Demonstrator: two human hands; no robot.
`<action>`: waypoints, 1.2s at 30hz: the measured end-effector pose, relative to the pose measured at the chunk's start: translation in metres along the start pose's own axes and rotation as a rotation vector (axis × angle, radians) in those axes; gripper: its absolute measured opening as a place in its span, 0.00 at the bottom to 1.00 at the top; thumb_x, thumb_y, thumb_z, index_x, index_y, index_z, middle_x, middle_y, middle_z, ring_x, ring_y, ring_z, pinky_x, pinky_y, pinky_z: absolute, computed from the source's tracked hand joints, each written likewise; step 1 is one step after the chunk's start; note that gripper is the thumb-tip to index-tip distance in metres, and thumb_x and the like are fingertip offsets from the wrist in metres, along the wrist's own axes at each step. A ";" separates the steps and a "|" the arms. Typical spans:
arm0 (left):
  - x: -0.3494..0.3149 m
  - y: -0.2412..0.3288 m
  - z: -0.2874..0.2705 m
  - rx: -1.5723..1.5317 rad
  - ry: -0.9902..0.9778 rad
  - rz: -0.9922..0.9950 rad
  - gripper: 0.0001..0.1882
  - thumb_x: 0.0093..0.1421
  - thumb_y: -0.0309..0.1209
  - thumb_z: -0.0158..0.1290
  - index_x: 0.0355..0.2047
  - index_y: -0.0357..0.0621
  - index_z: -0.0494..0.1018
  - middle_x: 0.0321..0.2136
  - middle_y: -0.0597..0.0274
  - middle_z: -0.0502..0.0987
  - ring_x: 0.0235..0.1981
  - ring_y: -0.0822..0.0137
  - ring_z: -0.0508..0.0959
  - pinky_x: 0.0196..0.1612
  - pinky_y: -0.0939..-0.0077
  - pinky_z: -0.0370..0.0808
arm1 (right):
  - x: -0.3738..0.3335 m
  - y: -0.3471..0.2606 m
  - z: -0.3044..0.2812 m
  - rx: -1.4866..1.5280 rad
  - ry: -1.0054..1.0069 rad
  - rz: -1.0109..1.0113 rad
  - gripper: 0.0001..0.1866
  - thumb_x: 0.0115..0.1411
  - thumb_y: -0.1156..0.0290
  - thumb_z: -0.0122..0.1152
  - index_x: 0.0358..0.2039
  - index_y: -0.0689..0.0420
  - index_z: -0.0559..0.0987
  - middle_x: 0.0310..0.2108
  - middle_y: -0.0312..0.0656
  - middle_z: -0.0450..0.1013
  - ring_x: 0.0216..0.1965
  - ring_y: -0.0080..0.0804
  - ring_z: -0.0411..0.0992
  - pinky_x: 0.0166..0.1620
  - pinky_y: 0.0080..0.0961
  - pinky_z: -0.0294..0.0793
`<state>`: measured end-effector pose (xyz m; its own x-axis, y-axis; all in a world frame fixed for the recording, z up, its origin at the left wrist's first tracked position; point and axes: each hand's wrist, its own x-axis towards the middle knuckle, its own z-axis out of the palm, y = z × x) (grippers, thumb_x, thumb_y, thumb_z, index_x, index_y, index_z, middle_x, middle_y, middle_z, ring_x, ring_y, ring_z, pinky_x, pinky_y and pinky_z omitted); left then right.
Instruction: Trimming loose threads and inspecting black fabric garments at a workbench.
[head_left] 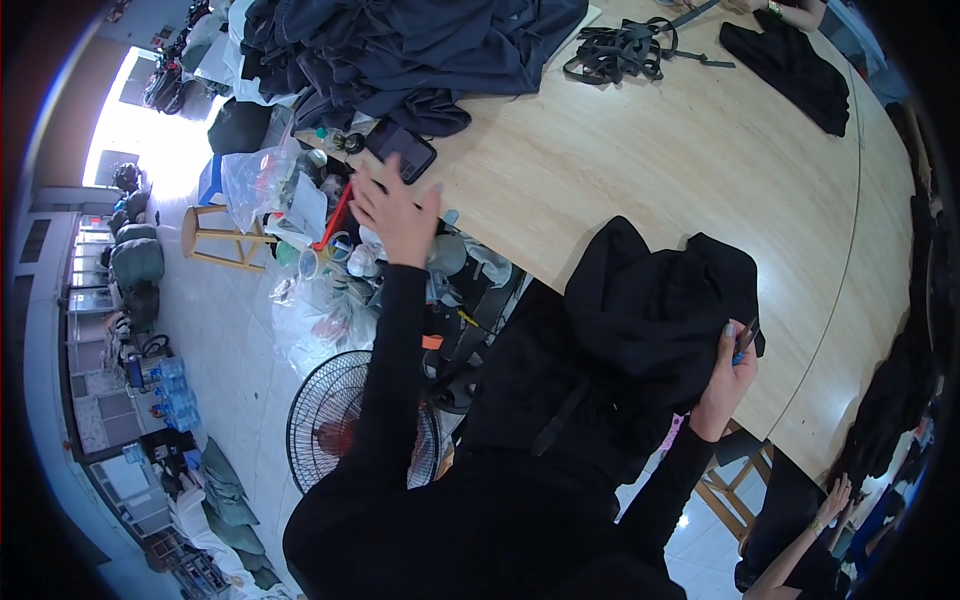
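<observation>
We note the black cloth (pixel 665 300) partly on the near edge of the wooden table (pixel 640 170) and partly over the lap; where it ends against the dark clothing below, we cannot tell. Right hand (pixel 728 385): closed at the cloth's right margin, gripping a small tool (pixel 746 340) with a blue part and dark tip; its exact kind is too small to read. Key relation: the cloth lies directly to the left of this grip, touching it, while the tool's long axis slants up and slightly right, along that margin rather than across the cloth. Left hand (pixel 400 225): fingers spread, nothing seen in its grasp, well apart from the cloth on the left and just beside the dark phone (pixel 402 152), with the pile of dark fabric (pixel 400 50) farther beyond. We judge the right hand much nearer to the cloth.
</observation>
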<state>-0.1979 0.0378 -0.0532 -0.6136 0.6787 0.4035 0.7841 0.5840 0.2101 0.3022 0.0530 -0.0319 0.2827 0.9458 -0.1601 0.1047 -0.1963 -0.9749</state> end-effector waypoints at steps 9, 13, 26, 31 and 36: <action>-0.097 0.148 -0.045 -0.992 -0.249 0.115 0.15 0.57 0.26 0.68 0.46 0.48 0.85 0.39 0.59 0.83 0.46 0.55 0.80 0.57 0.59 0.69 | -0.003 0.000 -0.008 -0.143 -0.046 -0.078 0.10 0.77 0.69 0.62 0.48 0.63 0.83 0.41 0.32 0.79 0.45 0.19 0.73 0.53 0.20 0.72; -0.119 0.195 -0.079 -1.035 -0.505 0.533 0.07 0.59 0.25 0.68 0.39 0.44 0.85 0.31 0.59 0.82 0.42 0.57 0.81 0.49 0.62 0.74 | -0.014 -0.034 0.011 -0.068 -0.021 -0.034 0.10 0.76 0.69 0.62 0.46 0.63 0.83 0.39 0.33 0.78 0.43 0.20 0.72 0.51 0.20 0.71; -0.134 0.233 -0.162 -1.278 -1.028 0.228 0.10 0.66 0.15 0.64 0.47 0.33 0.84 0.38 0.58 0.83 0.26 0.75 0.83 0.27 0.82 0.77 | -0.039 -0.083 0.008 0.032 -0.040 -0.108 0.07 0.74 0.72 0.66 0.44 0.64 0.83 0.31 0.30 0.75 0.34 0.15 0.67 0.39 0.17 0.66; -0.149 0.238 -0.161 -1.300 -1.310 -0.021 0.13 0.66 0.16 0.65 0.50 0.30 0.81 0.45 0.54 0.83 0.32 0.71 0.87 0.32 0.82 0.82 | -0.050 -0.079 0.009 -0.041 -0.093 -0.206 0.05 0.73 0.75 0.67 0.45 0.63 0.84 0.30 0.33 0.78 0.32 0.15 0.68 0.36 0.17 0.67; -0.144 0.231 -0.145 -1.324 -1.258 0.128 0.10 0.66 0.15 0.64 0.47 0.29 0.81 0.43 0.56 0.81 0.36 0.68 0.89 0.39 0.81 0.84 | -0.048 -0.068 0.005 -0.046 -0.076 -0.241 0.05 0.72 0.76 0.68 0.45 0.63 0.84 0.30 0.33 0.79 0.31 0.15 0.69 0.35 0.17 0.67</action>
<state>0.0851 0.0101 0.0662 0.2409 0.9434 -0.2279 -0.0076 0.2366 0.9716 0.2767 0.0226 0.0412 0.1717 0.9831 0.0627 0.2041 0.0268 -0.9786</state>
